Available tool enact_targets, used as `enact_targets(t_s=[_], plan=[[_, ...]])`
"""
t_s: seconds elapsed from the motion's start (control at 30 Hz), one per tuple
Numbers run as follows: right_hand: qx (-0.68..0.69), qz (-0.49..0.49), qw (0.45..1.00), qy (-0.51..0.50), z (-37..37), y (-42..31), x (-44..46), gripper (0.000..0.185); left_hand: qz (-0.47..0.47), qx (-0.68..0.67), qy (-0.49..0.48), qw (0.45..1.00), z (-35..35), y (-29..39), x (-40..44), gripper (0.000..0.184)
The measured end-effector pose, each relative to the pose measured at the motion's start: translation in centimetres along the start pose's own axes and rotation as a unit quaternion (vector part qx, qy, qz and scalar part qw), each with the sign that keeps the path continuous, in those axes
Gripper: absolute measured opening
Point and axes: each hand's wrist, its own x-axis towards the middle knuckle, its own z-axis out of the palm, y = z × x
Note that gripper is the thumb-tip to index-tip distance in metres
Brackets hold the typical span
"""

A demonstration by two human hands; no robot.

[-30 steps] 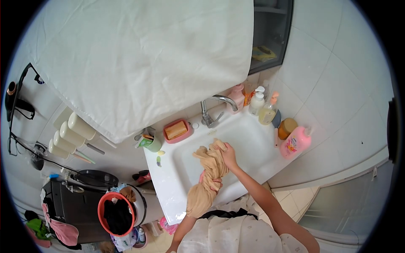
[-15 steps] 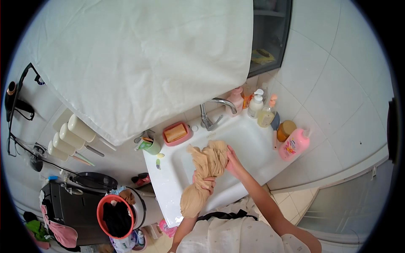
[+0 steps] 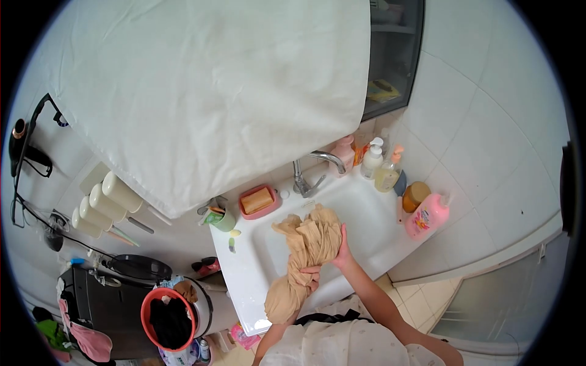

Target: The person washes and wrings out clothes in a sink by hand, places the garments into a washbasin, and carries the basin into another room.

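Observation:
A bunched, twisted tan cloth (image 3: 314,239) hangs over the white sink (image 3: 372,222). My left hand (image 3: 310,278) is wrapped round its narrow middle, and the lower end of the cloth drapes over my left wrist. My right hand (image 3: 343,247) lies against the right side of the upper bundle; its thumb side shows, while the other fingers are hidden behind the cloth. Behind the cloth stands the chrome faucet (image 3: 302,183).
A pink soap dish (image 3: 259,202) and a green cup (image 3: 224,221) stand at the sink's back left. Several bottles, one a pink bottle (image 3: 427,216), line the right rim. A red basin (image 3: 146,323) with dark cloth is at lower left.
The upper part of the cloth has bunched up into a fuller bundle. My right hand has moved from the cloth's top down along its right side; my left hand keeps its grip.

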Motion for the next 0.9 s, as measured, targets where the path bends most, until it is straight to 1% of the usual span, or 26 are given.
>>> enact_targets(t_s=[0.07,0.1,0.17,0.3,0.4,0.5,0.6,0.67,0.7,0.77,0.8,0.87,0.9], plan=[[0.009,-0.025,0.999,0.034,-0.4,0.3,-0.1,0.065,-0.001,0.003,0.003,1.0,0.0,0.0,0.0,0.044],[0.006,-0.026,0.999,0.03,-0.4,0.4,-0.2,0.065,0.0,0.006,0.002,1.0,0.1,0.0,0.0,0.044],[0.038,-0.046,0.998,0.037,-0.3,0.7,-0.5,0.058,-0.003,0.007,0.0,1.0,0.1,0.2,0.1,0.044],[0.045,-0.052,0.997,0.034,-0.9,1.0,-0.6,0.055,-0.002,0.015,0.002,1.0,0.0,0.2,0.3,0.044],[0.037,-0.05,0.997,0.047,-1.2,1.6,-1.6,0.055,-0.006,0.015,0.003,1.0,-0.1,0.3,0.5,0.044],[0.031,-0.041,0.997,0.062,-0.9,1.5,-1.4,0.052,-0.016,-0.002,-0.004,1.0,-0.2,0.5,1.2,0.044],[-0.002,-0.025,0.999,0.046,0.3,1.3,-0.9,0.048,-0.029,-0.02,-0.019,0.999,-0.4,0.8,2.2,0.044],[-0.065,-0.027,0.995,0.072,-0.4,1.0,-0.5,0.045,-0.042,-0.034,-0.031,0.998,-0.7,0.8,3.0,0.044],[-0.066,-0.025,0.995,0.073,0.0,0.6,-0.6,0.045,-0.049,-0.041,-0.038,0.997,-0.8,0.8,3.2,0.044],[-0.084,0.026,0.995,0.042,0.8,-0.2,-0.7,0.046,-0.055,-0.051,-0.046,0.996,-0.8,0.9,3.6,0.044],[-0.086,0.029,0.995,0.041,0.8,0.0,-0.6,0.046,-0.056,-0.055,-0.05,0.996,-0.8,0.9,3.6,0.044],[-0.103,0.022,0.991,0.087,0.5,0.0,-0.4,0.047,-0.055,-0.056,-0.052,0.996,-1.0,1.0,3.7,0.044],[-0.107,0.023,0.99,0.085,1.2,-0.1,-0.6,0.047,-0.053,-0.054,-0.051,0.996,-1.0,1.0,3.6,0.044]])
